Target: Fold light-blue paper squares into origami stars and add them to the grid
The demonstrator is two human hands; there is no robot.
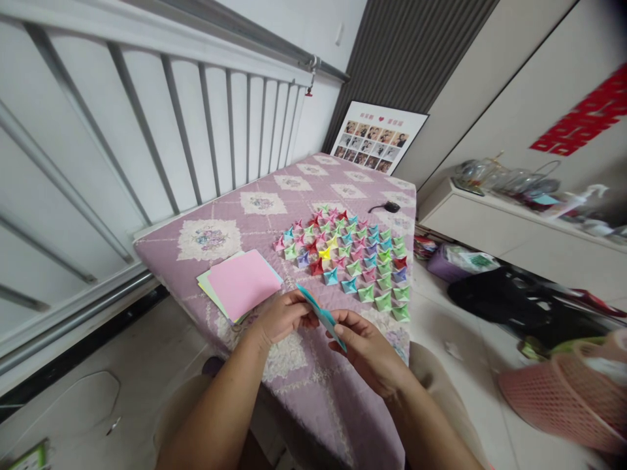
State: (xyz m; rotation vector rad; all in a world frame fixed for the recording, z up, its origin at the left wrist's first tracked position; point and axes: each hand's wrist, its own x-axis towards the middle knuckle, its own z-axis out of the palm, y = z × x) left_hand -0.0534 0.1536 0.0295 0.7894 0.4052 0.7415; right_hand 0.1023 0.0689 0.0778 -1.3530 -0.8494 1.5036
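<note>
Between my two hands, above the near part of the table, is a folded piece of blue paper [325, 317], tilted down to the right. My left hand [289, 316] pinches its upper left end, and my right hand [360, 339] grips its lower right end between thumb and fingers. Left of my hands lies a stack of coloured paper [245, 282] with a pink sheet on top and green and yellow edges showing. Just beyond my hands stand many small folded paper pieces [353, 267] in green, blue, pink, red, purple and yellow, set in rows.
A purple floral cloth covers the table [274, 186]. A black object with a cord [390, 207] lies beyond the folded pieces. A white railing [196, 130] borders the left side. A photo board [377, 137] leans at the far end. A pink basket [558, 398] stands on the floor at right.
</note>
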